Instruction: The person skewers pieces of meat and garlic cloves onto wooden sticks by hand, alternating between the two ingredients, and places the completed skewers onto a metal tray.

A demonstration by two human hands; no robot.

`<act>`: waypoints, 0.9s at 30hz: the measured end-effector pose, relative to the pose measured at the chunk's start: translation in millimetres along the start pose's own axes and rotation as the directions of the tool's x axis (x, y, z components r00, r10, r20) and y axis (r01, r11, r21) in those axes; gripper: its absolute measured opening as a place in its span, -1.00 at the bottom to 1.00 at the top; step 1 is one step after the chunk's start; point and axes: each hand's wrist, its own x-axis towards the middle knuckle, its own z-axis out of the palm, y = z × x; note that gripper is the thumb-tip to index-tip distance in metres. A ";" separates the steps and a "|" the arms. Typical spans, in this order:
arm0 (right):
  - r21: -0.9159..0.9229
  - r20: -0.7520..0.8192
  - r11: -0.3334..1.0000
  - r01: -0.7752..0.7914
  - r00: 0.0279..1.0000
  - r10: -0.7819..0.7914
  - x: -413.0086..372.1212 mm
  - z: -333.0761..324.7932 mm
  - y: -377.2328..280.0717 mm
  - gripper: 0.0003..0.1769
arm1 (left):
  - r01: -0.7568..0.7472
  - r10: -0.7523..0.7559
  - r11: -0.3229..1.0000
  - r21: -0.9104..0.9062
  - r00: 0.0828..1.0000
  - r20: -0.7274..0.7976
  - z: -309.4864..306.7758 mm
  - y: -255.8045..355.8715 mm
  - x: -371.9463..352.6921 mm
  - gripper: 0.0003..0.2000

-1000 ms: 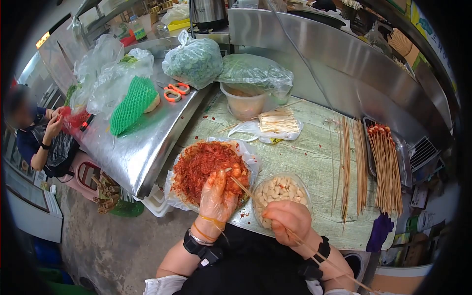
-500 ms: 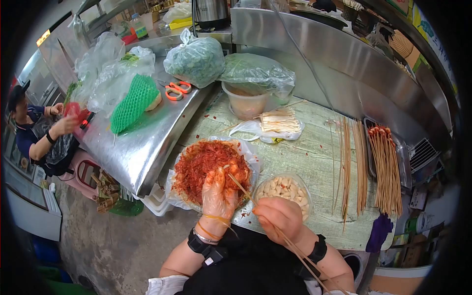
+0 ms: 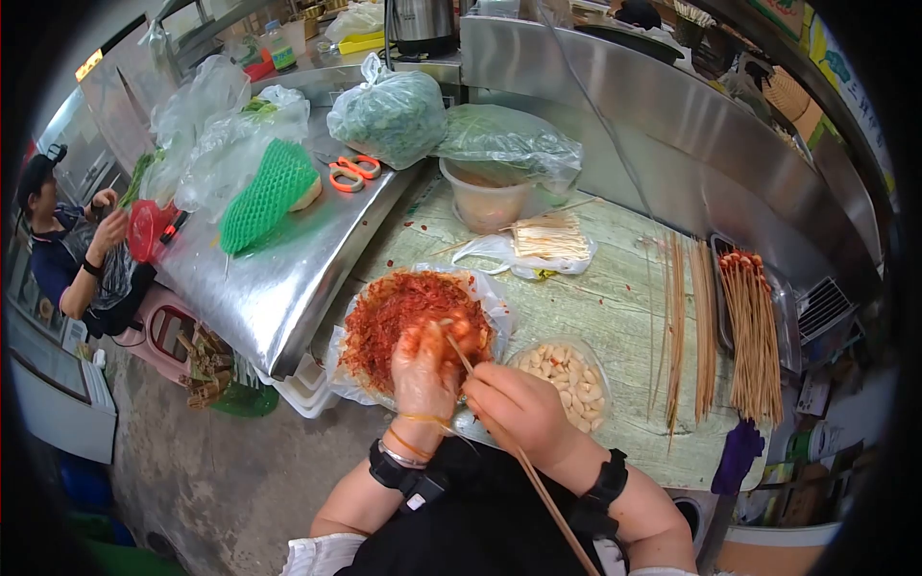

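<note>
My left hand (image 3: 424,370), in a clear plastic glove with an orange band at the wrist, is closed at the front edge of a bowl of red shredded food (image 3: 399,312). A small piece at its fingertips meets the tip of a skewer. My right hand (image 3: 519,408) grips long wooden skewers (image 3: 543,494), one pointing up to the left fingers. Just beyond my right hand stands a clear container of pale cloves (image 3: 567,379). What lies inside the left fingers is mostly hidden.
Loose skewers (image 3: 677,326) and a tray of red-tipped skewers (image 3: 749,326) lie right. Behind are a tub (image 3: 485,202) and thin white sticks (image 3: 549,237). Orange scissors (image 3: 353,173) and green netting (image 3: 269,197) rest on the steel counter. A person (image 3: 72,240) stands far left.
My right hand has moved left and closer to my left hand, bringing the skewers along. The person at far left has drawn their hands back from the red bag.
</note>
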 end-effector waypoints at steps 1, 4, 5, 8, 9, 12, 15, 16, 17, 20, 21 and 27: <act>-0.041 0.002 0.999 -0.012 1.000 0.012 1.4 3.5 1.4 -0.77 | 0.003 -0.003 1.000 0.001 1.000 0.001 0.0 -1.4 -1.4 -0.84; 0.081 -0.048 0.991 -0.108 0.993 0.112 5.8 6.8 4.7 -0.79 | -0.006 0.006 0.999 -0.037 1.000 0.006 -2.6 -6.1 -5.6 -0.85; 0.089 -0.056 0.986 -0.143 0.987 0.148 7.2 3.8 3.9 -0.81 | -0.084 0.084 0.996 0.014 0.996 0.032 -8.5 -1.7 -4.0 -0.85; 0.497 0.162 0.666 -0.556 0.814 0.558 -1.5 -36.9 -1.8 -0.85 | -0.197 0.179 0.883 0.427 0.980 0.083 -8.0 10.7 11.9 -0.77; 0.444 0.103 0.687 -0.575 0.794 0.598 -9.2 -48.8 -1.4 -0.85 | -0.462 0.366 0.582 0.670 0.884 0.292 -27.7 7.7 20.1 -0.73; 0.785 0.106 0.342 -0.516 0.657 0.746 -32.9 -74.3 8.2 -0.83 | -0.571 0.401 0.547 0.612 0.820 0.407 -28.7 0.9 20.7 -0.67; 0.803 -0.244 0.470 -0.366 0.518 0.820 -66.1 -113.4 23.0 -0.76 | -0.139 0.110 0.984 0.114 0.967 0.231 -35.5 8.1 22.7 -0.59; 0.791 -0.351 0.517 -0.326 0.451 0.821 -74.1 -132.8 33.2 -0.73 | -0.137 0.110 0.979 0.152 0.979 0.170 -32.2 9.1 20.9 -0.59; 0.774 -0.449 0.564 -0.287 0.378 0.810 -79.3 -155.2 46.0 -0.70 | -0.150 0.119 0.976 0.158 0.975 0.190 -33.0 9.0 20.5 -0.59; 0.722 -0.615 0.654 -0.226 0.224 0.756 -95.5 -223.3 94.7 -0.64 | -0.159 0.124 0.974 0.163 0.970 0.209 -27.5 9.9 17.9 -0.59; 0.718 -0.647 0.669 -0.194 0.170 0.744 -104.2 -241.0 116.7 -0.62 | -0.154 0.119 0.974 0.166 0.972 0.203 -24.7 9.8 16.9 -0.59; 0.805 -0.592 0.586 -0.091 -0.193 0.783 -146.6 -287.9 215.8 -0.56 | -0.147 0.112 0.967 0.209 0.979 0.170 -32.2 8.5 20.2 -0.59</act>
